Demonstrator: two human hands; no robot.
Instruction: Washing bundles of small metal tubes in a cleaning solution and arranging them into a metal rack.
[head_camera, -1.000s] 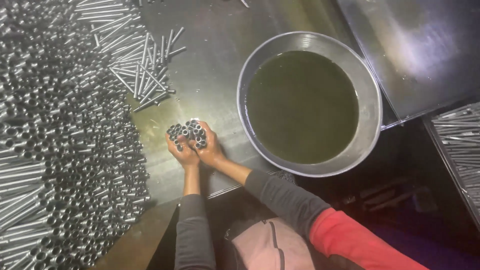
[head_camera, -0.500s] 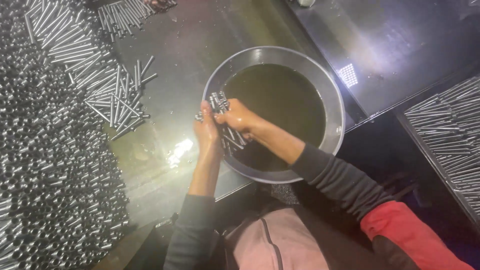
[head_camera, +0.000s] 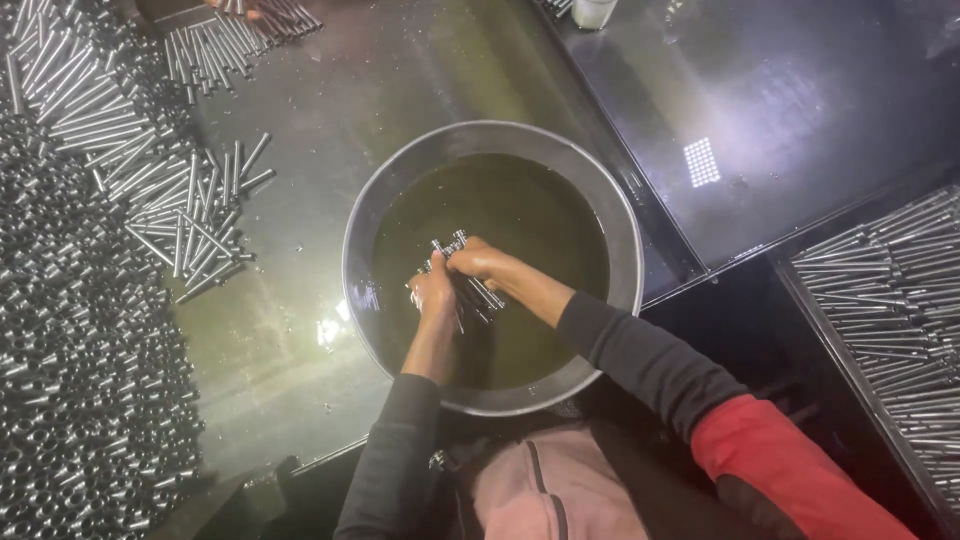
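Nearest the person, a round metal basin (head_camera: 620, 230) sits at the near edge of the dark metal surface (head_camera: 430, 80), filled with murky olive-green liquid (head_camera: 540, 210). Over the middle of the basin, both hands grip one bundle of short metal tubes (head_camera: 462, 275): the left hand (head_camera: 435, 292) is clamped on its near-left side, the right hand (head_camera: 482, 262) closed over its top, the two hands touching. The bundle lies tilted at the liquid's level, its lower end dipping in. Along the left edge of the surface a large heap of loose tubes (head_camera: 70, 330) spreads out. Farther back, more tubes (head_camera: 225, 50) lie in rows near the far-left corner.
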